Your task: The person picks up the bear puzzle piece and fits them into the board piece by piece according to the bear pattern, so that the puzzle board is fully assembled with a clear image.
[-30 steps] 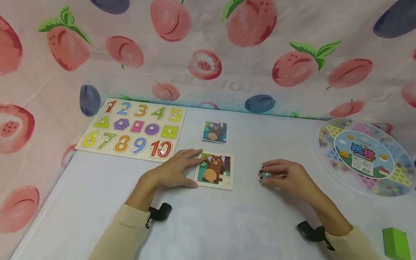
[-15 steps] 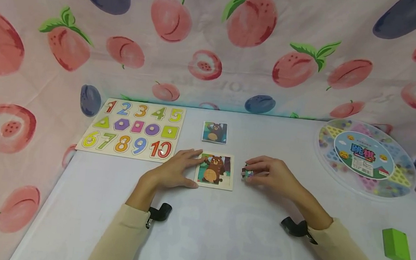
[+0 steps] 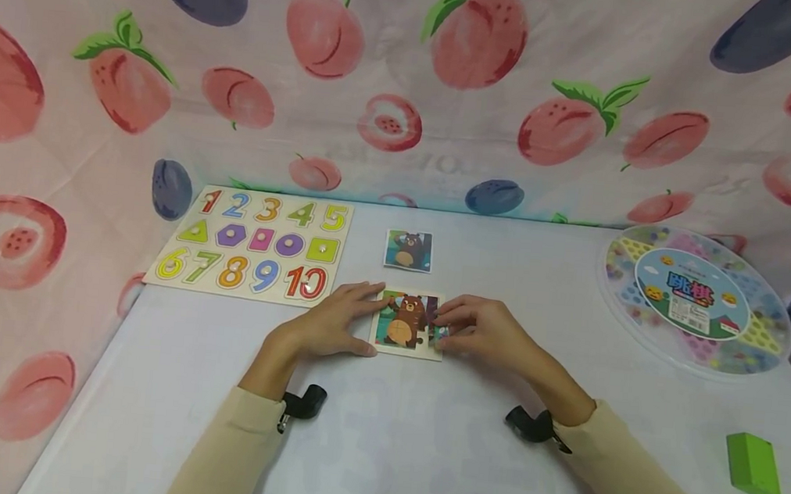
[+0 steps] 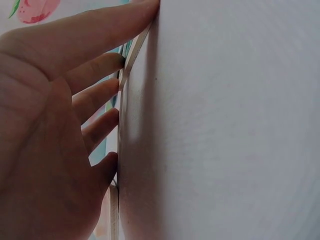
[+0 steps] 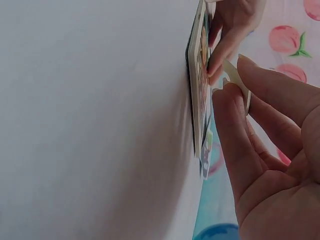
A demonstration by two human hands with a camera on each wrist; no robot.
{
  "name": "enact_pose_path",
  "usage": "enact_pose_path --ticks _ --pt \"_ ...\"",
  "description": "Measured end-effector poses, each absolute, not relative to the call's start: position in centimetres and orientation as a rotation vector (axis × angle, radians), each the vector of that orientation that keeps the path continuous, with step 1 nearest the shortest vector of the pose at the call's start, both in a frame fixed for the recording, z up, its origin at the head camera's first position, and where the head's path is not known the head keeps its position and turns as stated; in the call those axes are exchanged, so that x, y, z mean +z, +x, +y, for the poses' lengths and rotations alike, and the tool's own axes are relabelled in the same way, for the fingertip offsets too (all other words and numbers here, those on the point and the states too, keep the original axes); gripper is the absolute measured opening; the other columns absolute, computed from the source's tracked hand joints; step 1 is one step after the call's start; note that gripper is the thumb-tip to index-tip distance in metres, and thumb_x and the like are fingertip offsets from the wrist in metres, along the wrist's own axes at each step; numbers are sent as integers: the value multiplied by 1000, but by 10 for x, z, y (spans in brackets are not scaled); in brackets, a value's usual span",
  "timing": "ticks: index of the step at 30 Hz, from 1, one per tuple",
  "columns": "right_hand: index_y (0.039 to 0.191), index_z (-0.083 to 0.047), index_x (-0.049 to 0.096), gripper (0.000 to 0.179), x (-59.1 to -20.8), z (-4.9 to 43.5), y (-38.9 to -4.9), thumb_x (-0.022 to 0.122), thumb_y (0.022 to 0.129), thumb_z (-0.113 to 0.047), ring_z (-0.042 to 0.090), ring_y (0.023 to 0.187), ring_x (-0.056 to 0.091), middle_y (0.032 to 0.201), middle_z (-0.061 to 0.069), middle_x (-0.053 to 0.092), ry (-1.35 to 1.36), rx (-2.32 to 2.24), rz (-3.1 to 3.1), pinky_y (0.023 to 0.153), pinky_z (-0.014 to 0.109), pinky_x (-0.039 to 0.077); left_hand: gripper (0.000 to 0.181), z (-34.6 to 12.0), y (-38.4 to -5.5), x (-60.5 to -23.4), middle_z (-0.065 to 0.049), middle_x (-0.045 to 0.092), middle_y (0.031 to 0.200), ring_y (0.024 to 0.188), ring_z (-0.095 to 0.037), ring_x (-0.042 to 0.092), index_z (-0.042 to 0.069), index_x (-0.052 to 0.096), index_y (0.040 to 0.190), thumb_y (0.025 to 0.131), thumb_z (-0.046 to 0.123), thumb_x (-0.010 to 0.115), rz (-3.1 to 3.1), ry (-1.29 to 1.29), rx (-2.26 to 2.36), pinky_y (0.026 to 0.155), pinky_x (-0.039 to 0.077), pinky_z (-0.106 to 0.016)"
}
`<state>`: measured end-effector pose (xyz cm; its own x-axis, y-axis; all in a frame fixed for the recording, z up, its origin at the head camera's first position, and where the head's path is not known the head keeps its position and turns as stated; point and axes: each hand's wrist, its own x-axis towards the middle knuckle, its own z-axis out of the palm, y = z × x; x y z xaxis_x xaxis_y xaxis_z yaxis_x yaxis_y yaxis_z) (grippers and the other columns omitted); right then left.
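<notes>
A square wooden bear puzzle (image 3: 405, 333) lies flat mid-table, with part of its right side bare. Spread along its left edge, my left hand (image 3: 333, 318) steadies it, fingertips on the frame and thumb at the near corner. In the left wrist view, that hand's fingers (image 4: 97, 95) look fairly straight. My right hand (image 3: 490, 330) pinches a small puzzle piece (image 3: 442, 333) over the board's right edge. The right wrist view shows the piece (image 5: 237, 80) edge-on and tilted between thumb and fingers, raised off the puzzle; its printed face is mostly hidden there.
A small bear picture card (image 3: 408, 250) lies behind the puzzle. At the back left is a number-and-shape board (image 3: 253, 254). A round Chinese checkers box (image 3: 697, 301) sits at right, with a green block (image 3: 754, 465) nearer the front.
My right hand has moved left, bringing the puzzle piece from the table's right side to the puzzle's right edge. The left hand has stayed put on the frame.
</notes>
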<state>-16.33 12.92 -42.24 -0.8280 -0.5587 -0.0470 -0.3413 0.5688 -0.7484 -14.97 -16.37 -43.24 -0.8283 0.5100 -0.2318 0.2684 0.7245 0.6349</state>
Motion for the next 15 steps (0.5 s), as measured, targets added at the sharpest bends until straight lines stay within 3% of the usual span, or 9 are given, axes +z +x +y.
enact_pose_path --ticks 15 --pt "100 -8 79 24 -431 111 -163 87 80 -17 4 79 65 113 9 75 -742 -1013 2539 69 16 55 82 -163 -151 -432 1 24 172 161 -31 14 20 43 156 86 34 81 2535 596 831 130 21 -57"
